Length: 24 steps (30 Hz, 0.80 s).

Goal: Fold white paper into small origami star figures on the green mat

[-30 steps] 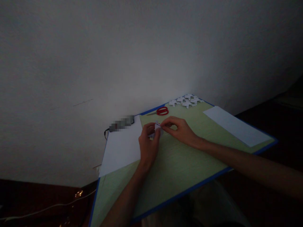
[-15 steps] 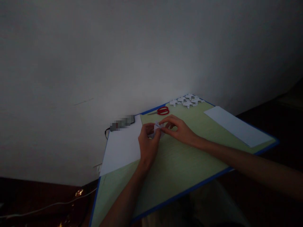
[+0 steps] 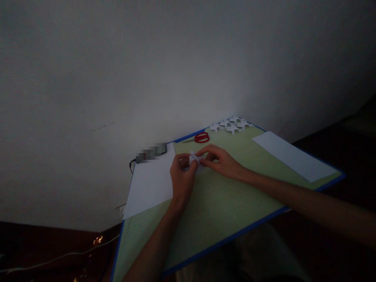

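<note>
Between both hands, above the green tabletop [image 3: 223,203], is a small folded white paper piece [image 3: 194,157]. My left hand [image 3: 182,172] is closed on its left side, thumb in front and fingers curled behind. From the right, my right hand [image 3: 219,159] pinches its edge between thumb and index finger. The fingers partly cover the paper, so its full shape is hidden. Just beyond the hands lie scissors [image 3: 202,137] with red handles, blades pointing left. Several folded white paper stars [image 3: 232,129] sit together at the far corner.
A white sheet [image 3: 149,186] covers the table's left part, with a phone-like device [image 3: 151,152], its screen blurred, at its far edge. Another stack of white paper [image 3: 293,156] lies at the right. A grey wall [image 3: 188,70] stands directly behind the table. A white cable [image 3: 67,254] runs low at left.
Both hands keep hold of the folded paper with only slight finger shifts. The whole view has moved a little; the other things on the table stay in place.
</note>
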### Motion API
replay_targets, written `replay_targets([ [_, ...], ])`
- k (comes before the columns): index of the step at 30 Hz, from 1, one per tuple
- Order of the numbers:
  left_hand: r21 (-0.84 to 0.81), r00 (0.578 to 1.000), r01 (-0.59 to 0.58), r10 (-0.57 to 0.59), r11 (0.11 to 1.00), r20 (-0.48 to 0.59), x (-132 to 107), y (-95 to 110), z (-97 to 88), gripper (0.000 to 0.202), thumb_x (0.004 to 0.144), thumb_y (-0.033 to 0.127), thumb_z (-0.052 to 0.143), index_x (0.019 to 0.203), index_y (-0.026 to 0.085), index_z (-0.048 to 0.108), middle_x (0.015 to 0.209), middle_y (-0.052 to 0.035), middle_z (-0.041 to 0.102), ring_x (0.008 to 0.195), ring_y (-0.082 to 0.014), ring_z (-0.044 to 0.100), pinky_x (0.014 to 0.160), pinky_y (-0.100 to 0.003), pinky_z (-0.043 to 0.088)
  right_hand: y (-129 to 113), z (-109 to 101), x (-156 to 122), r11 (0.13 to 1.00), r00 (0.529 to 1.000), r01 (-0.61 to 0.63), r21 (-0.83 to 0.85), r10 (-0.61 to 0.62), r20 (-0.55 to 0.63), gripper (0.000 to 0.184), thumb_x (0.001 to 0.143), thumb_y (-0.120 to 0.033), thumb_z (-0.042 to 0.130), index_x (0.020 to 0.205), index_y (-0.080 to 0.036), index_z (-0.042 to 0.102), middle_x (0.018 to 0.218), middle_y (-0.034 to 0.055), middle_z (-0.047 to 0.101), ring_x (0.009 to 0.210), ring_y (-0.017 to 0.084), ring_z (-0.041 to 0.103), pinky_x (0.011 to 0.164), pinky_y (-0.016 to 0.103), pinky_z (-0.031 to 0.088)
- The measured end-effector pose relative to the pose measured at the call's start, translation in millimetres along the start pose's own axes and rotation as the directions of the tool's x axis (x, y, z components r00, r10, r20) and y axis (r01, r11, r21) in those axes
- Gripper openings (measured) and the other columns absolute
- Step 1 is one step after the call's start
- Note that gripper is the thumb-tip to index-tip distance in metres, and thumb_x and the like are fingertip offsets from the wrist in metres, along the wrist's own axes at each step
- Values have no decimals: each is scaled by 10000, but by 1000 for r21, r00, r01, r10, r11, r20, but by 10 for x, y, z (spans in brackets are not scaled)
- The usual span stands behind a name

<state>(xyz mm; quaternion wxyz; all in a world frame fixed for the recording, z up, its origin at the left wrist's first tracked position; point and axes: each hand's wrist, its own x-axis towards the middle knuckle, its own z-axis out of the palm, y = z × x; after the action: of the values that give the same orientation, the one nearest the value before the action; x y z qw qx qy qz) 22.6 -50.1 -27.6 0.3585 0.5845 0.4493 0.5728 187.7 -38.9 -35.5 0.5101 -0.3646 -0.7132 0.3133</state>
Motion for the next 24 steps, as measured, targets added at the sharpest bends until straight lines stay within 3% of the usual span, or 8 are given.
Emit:
replay_targets([
  [8, -85, 996, 84, -84, 993, 13, 21, -86, 2, 253, 739, 264, 740, 917, 180, 581, 848, -53, 743, 761, -186, 713, 703, -286, 527, 3, 13, -17, 999, 1000, 28, -29, -28, 10, 163, 877, -274, 704, 1017, -193, 698, 959, 21, 597, 671, 93, 573, 622, 245, 481],
  [15, -156, 985, 166, -156, 974, 75, 22, -37, -4, 286, 732, 289, 741, 947, 171, 594, 804, -53, 758, 726, -195, 722, 674, -287, 523, 17, -8, -9, 993, 998, 61, -100, -60, 12, 188, 875, -258, 701, 1057, -209, 706, 983, 32, 589, 684, 96, 571, 614, 244, 471],
  [24, -143, 982, 184, -174, 973, 80, 24, -55, -33, 375, 723, 325, 771, 1030, 174, 618, 782, -47, 756, 733, -199, 719, 656, -290, 526, 53, 4, -7, 968, 994, 106, -225, -110, -4, 194, 854, -176, 696, 1044, -216, 688, 999, 26, 598, 697, 105, 553, 707, 282, 486],
])
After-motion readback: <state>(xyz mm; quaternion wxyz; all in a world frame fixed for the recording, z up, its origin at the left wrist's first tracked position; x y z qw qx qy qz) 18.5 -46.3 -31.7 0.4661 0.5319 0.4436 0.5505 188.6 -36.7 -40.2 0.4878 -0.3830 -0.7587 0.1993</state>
